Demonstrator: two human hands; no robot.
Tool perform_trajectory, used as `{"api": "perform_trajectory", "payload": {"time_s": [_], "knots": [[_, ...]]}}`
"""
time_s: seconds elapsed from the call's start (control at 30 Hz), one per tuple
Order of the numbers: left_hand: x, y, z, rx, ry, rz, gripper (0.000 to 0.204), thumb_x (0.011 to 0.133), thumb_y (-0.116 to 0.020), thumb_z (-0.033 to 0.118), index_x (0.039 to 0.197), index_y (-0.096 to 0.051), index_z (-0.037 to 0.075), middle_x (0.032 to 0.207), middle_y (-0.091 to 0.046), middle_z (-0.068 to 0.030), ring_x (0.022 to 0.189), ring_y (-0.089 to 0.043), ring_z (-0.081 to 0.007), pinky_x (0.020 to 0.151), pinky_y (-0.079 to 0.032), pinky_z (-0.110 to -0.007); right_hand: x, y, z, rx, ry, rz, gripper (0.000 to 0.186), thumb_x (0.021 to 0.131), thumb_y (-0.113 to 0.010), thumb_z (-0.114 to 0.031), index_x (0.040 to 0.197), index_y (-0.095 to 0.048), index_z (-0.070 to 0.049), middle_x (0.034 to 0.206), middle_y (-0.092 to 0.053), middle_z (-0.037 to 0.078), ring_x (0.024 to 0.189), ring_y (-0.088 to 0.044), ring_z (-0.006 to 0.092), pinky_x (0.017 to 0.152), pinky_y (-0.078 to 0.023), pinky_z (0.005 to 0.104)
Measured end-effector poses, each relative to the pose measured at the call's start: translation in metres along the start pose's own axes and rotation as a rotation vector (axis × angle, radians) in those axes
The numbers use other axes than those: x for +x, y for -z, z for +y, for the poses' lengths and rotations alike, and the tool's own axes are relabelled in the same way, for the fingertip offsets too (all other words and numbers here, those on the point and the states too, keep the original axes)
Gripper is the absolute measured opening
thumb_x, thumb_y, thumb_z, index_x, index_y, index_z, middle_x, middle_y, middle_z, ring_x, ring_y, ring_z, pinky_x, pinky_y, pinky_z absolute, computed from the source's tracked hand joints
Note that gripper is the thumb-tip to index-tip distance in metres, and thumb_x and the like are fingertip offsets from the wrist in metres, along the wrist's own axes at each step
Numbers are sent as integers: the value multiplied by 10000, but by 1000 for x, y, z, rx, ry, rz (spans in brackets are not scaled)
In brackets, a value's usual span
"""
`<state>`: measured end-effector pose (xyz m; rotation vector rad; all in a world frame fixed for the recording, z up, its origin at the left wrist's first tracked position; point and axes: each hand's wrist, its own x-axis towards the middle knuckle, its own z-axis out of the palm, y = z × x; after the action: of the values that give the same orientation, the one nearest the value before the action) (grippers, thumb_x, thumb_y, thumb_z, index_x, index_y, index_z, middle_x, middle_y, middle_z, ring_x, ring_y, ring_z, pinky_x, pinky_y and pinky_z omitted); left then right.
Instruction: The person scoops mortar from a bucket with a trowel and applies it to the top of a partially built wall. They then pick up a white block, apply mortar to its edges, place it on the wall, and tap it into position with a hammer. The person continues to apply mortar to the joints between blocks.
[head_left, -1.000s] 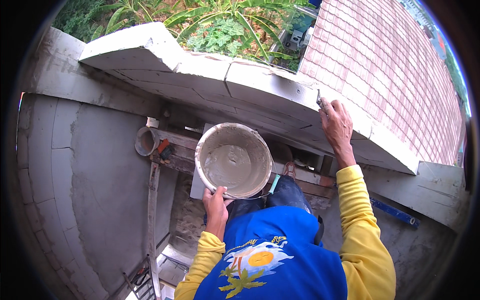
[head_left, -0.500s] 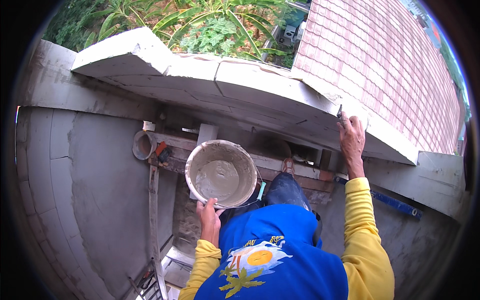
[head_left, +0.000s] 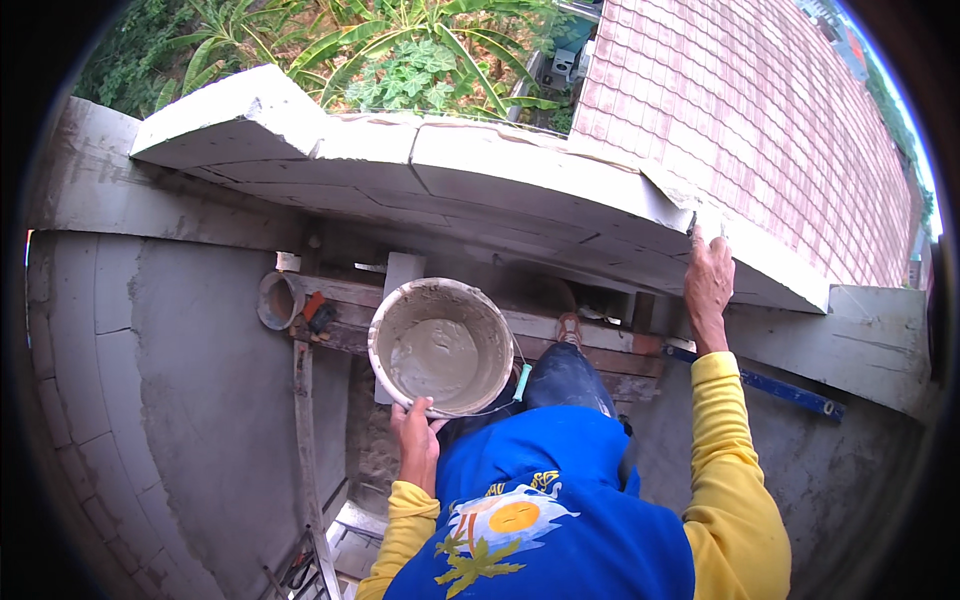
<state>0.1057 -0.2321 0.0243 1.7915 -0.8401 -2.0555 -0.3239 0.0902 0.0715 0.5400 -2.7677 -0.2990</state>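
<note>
My left hand [head_left: 415,440] grips the near rim of a round bucket [head_left: 384,385], its thumb over the edge. Wet grey mortar [head_left: 435,357] lies in the bucket, and its wire handle with a green grip [head_left: 522,382] hangs at the right side. My right hand [head_left: 709,280] is closed around a small dark-handled tool [head_left: 692,224] at the top edge of the pale block wall [head_left: 520,170]. Most of that tool is hidden by the fingers and the wall, so its kind cannot be made out.
Wooden planks [head_left: 350,290] run below the wall, with a small bucket [head_left: 278,300] and an orange-and-black tool [head_left: 318,312] at their left. A blue spirit level [head_left: 790,393] lies at the right. Beyond the wall are a tiled roof [head_left: 740,110] and plants [head_left: 410,60].
My right hand with the tool has shifted slightly to the right along the wall top. The whole view has turned a little. My left hand keeps its hold on the bucket.
</note>
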Motion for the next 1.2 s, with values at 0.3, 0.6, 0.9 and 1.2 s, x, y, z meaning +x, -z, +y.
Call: {"api": "perform_trajectory", "payload": {"time_s": [0.3,0.6,0.9,1.2], "knots": [[0,-11,1,22,-21,-13,496,853,-678,-3,1327,-534,24,1241,-606,-160,1105,-687,-343,847,-656,-612,15,23,-20,53,-321,-59,341,1008,-644,-152,1329,-636,-37,1159,-605,164,1115,-623,337,901,-527,457],[0,-13,0,24,-17,1,459,857,-678,0,1293,-539,27,1188,-625,-147,1061,-702,-328,837,-665,-586,-49,-52,-164,1006,-492,-73,510,1006,-723,-225,1264,-453,122,1069,-666,396,1026,-641,592,888,-490,585],[-2,-11,-1,39,-32,13,449,856,-666,-2,1287,-542,25,1213,-622,-159,1059,-701,-324,836,-671,-570,-103,-71,-240,1112,-273,-416,504,991,-659,-107,1417,-429,34,1268,-627,357,1211,-592,548,1006,-479,544],[-2,-4,-3,58,-66,50,410,853,-688,-20,1249,-580,-1,1097,-629,-112,937,-703,-245,785,-684,-460,-115,18,-173,1154,82,-562,424,985,-633,-259,1266,-639,59,1179,-700,290,1098,-687,446,941,-539,496]]}}
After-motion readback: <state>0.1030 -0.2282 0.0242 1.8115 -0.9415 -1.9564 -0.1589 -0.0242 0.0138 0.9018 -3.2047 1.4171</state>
